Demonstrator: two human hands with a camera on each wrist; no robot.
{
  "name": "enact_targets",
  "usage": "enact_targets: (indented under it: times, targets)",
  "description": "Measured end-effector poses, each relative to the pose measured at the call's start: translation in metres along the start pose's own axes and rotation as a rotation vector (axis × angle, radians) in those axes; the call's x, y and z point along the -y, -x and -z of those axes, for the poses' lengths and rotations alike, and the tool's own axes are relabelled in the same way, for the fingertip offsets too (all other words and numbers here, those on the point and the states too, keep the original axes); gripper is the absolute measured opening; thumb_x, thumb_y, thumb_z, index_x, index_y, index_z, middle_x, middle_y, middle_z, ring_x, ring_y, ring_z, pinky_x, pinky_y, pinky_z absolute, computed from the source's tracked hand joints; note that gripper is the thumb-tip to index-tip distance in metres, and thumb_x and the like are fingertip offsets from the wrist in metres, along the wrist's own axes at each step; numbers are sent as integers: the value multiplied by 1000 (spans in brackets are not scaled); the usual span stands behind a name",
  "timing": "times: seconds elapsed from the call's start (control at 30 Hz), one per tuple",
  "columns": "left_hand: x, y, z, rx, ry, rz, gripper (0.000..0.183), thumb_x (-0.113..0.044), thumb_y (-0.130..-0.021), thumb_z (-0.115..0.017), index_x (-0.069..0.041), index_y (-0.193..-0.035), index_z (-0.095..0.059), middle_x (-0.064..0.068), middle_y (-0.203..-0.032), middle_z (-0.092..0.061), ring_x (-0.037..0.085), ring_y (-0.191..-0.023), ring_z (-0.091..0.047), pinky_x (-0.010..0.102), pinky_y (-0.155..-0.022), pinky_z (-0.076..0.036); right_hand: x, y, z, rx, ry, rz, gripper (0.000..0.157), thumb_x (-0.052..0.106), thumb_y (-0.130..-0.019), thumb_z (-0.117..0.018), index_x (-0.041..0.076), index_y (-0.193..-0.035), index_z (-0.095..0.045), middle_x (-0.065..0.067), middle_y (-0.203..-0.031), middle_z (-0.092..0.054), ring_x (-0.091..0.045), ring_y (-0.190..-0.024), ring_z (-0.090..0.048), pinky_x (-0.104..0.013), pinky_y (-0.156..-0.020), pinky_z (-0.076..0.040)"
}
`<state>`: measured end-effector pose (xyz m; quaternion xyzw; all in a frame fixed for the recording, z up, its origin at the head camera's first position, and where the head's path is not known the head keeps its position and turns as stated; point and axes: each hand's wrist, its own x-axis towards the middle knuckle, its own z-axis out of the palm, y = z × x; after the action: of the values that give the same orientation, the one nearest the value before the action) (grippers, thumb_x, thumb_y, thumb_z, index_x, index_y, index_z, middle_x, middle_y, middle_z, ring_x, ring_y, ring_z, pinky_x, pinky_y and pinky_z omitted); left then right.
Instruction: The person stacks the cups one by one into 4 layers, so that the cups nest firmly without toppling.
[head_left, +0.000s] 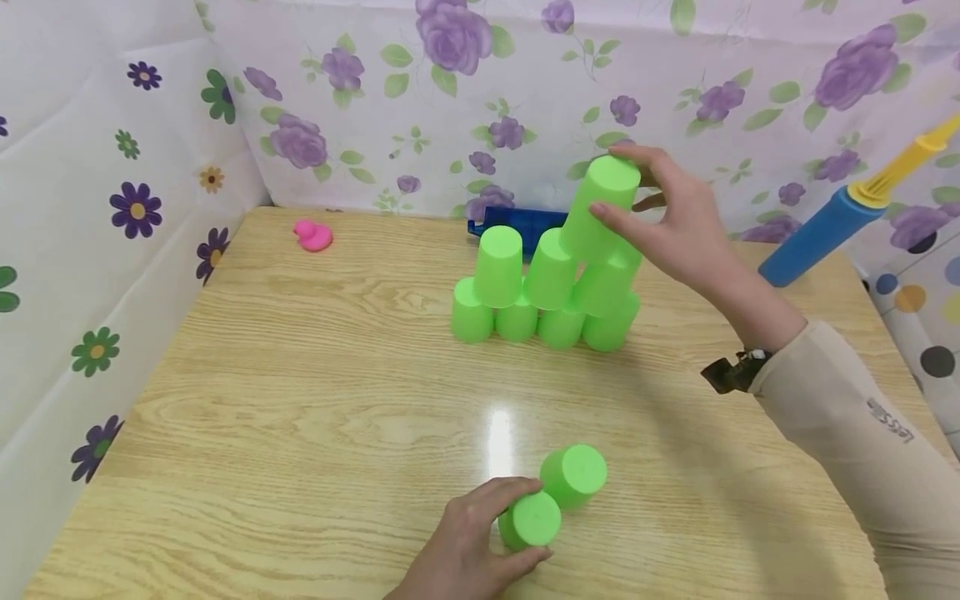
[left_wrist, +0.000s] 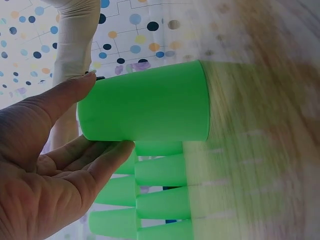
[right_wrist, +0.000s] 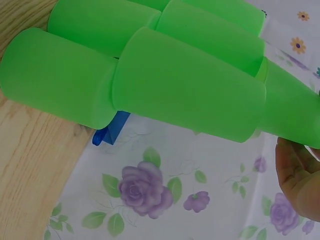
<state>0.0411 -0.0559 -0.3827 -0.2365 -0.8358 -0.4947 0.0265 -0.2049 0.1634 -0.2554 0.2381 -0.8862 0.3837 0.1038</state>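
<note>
Upside-down green cups form a stack at the middle back of the table, with several in the bottom row [head_left: 471, 312] and three in the second row [head_left: 498, 271]. My right hand [head_left: 690, 225] pinches another green cup [head_left: 602, 204] by its upper end, at the right side of the third level. In the right wrist view this held cup [right_wrist: 290, 102] meets the second-row cup [right_wrist: 187, 85]. Near the front, my left hand [head_left: 465, 542] grips an upside-down green cup [head_left: 536, 521] standing on the table. Beside it is one more cup [head_left: 576, 475].
Behind the stack lies a blue plastic object [head_left: 521, 223]. A pink duck [head_left: 313, 236] sits at the back left. The blue and yellow pump [head_left: 825, 233] leans at the right. Flowered cloth [head_left: 345, 125] hangs along the back of the wooden table [head_left: 300, 400].
</note>
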Motion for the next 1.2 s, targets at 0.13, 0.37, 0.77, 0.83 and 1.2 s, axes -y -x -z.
enact_targets:
  times: [0.13, 0.37, 0.77, 0.83, 1.2]
  targets:
    - [-1, -2, -1, -3, 3, 0, 49, -13, -71, -81, -4, -114, -61, 5, -111, -65, 16, -100, -62, 26, -87, -52, 1, 1, 3, -6, 1, -2, 56, 30, -88, -65, 26, -138, -42, -1, -121, -58, -15, -109, -54, -21, -83, -46]
    - [-3, -5, -1, 23, -3, 20, 50, -13, -71, -81, -3, -115, -59, 4, -111, -64, 13, -101, -61, 26, -87, -52, 5, 3, 9, 12, -34, -55, 58, 32, -88, -64, 31, -139, -37, -2, -129, -54, -18, -117, -51, -27, -88, -45]
    - [4, -2, -2, 109, -76, -14, 54, -16, -74, -79, -5, -121, -55, 1, -116, -61, 13, -106, -59, 28, -91, -50, -1, 28, 21, 32, -52, -140, 70, 32, -87, -65, 30, -145, -27, -1, -143, -40, -19, -129, -39, -43, -103, -36]
    - [5, 0, -1, 90, -88, -36, 55, -17, -73, -80, -7, -120, -55, -1, -115, -62, 13, -104, -59, 28, -90, -50, 3, 36, 22, -30, -46, -110, 69, 27, -86, -67, 26, -145, -30, 2, -145, -36, -16, -132, -35, -37, -107, -33]
    - [-3, -11, 33, -132, -102, -162, 62, -21, -68, -83, -9, -122, -55, 1, -113, -63, 15, -103, -61, 26, -91, -49, 32, 88, 10, -228, -159, 284, 62, 26, -83, -70, -3, -132, -46, -10, -137, -47, -23, -127, -41, -28, -103, -38]
